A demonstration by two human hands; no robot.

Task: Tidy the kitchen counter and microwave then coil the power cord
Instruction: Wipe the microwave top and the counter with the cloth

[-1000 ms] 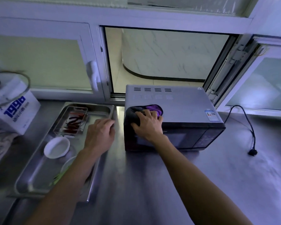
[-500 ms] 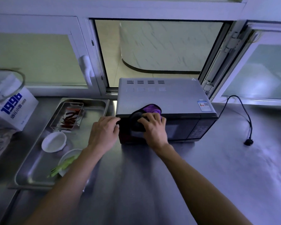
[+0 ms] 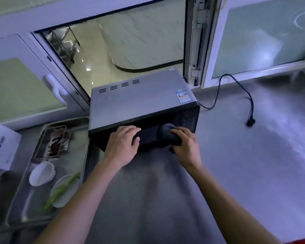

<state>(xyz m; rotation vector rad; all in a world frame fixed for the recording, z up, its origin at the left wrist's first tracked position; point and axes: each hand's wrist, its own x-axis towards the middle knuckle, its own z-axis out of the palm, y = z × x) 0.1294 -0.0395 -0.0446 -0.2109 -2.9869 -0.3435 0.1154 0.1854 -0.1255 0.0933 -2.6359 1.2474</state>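
A grey microwave [image 3: 139, 101] with a black door stands on the steel counter [image 3: 245, 164] below an open window. My right hand [image 3: 185, 147] grips a dark cloth [image 3: 167, 136] and presses it against the right part of the door. On the door's left part rests my left hand [image 3: 121, 145], fingers bent over the top front edge. From behind the microwave the black power cord [image 3: 236, 85] runs loose over the counter to its plug [image 3: 250, 122] at the right.
A steel tray [image 3: 83, 166] left of the microwave holds a dish of red chillies [image 3: 55, 143], a white bowl [image 3: 41, 173] and a plate with green stalks [image 3: 63, 189]. A white box [image 3: 2, 145] stands at the far left. A window handle [image 3: 55, 87] sticks out behind.
My right hand has slid the cloth from the microwave's top front left down onto the right part of the door. My left hand moved from the tray's edge onto the door.
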